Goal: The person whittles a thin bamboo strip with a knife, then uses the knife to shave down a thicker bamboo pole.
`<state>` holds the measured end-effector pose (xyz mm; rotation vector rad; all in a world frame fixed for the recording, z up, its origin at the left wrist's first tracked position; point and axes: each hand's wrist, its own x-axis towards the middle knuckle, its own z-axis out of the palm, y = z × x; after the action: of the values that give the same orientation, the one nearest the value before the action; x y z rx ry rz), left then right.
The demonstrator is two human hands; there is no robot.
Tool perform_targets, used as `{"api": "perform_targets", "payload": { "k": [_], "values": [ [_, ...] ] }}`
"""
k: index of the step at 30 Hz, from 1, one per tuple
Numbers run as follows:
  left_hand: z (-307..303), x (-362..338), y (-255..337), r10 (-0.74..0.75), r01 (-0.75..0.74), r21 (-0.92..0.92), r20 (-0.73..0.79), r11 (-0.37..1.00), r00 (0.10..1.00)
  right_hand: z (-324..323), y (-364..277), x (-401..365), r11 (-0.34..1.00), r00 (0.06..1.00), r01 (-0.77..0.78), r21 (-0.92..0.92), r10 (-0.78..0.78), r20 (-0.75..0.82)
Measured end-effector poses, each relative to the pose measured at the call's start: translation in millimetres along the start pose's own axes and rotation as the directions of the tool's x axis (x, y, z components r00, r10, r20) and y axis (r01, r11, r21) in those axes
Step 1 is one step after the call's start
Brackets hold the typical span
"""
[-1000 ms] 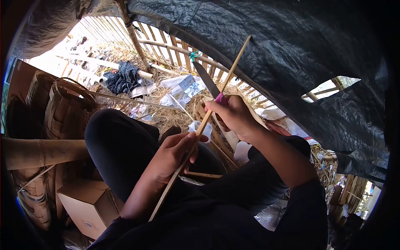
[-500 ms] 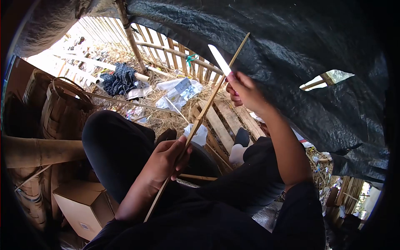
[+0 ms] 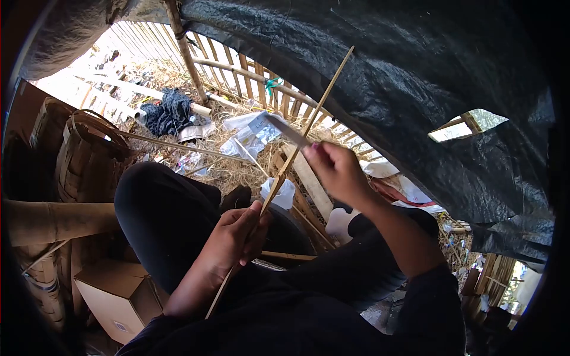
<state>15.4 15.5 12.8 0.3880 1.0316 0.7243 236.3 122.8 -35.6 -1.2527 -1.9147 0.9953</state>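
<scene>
A long, thin bamboo strip (image 3: 323, 98) slants up and away from my lap, with a thicker node partway along it. My left hand (image 3: 238, 236) is wrapped round its lower part, thumb on top. In my right hand (image 3: 337, 168) is a knife (image 3: 286, 130), its handle hidden in the closed fingers. The blade points up and left and overlaps the strip above the node. Below my left hand the strip's lower end runs down past my wrist.
A cardboard box (image 3: 113, 296) and woven baskets (image 3: 86, 157) stand at my left by a thick bamboo pole (image 3: 62, 222). Black plastic sheeting (image 3: 404, 89) hangs ahead and right. Plastic bags (image 3: 252, 136) and a dark cloth (image 3: 169, 113) lie on straw before a bamboo fence (image 3: 237, 65).
My right hand has moved down along the strip with the knife, and the blade has swung left across it. My left hand keeps its hold in nearly the same place.
</scene>
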Motion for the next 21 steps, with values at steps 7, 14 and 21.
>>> {"api": "perform_targets", "payload": {
  "k": [7,14,21],
  "values": [
    [0,1,0,-0.005,0.003,-0.063,-0.029,0.998,1.000,16,-15,-15,0.993,0.994,-0.054,0.105,0.044,0.096],
    [2,3,1,-0.006,0.006,-0.114,-0.001,0.993,1.000,17,-22,-16,0.984,0.985,-0.119,0.135,0.100,0.140],
    [3,0,6,-0.001,0.000,-0.074,-0.009,0.997,1.000,11,-22,-9,0.996,0.995,-0.074,0.047,0.070,0.073]
  ]
}}
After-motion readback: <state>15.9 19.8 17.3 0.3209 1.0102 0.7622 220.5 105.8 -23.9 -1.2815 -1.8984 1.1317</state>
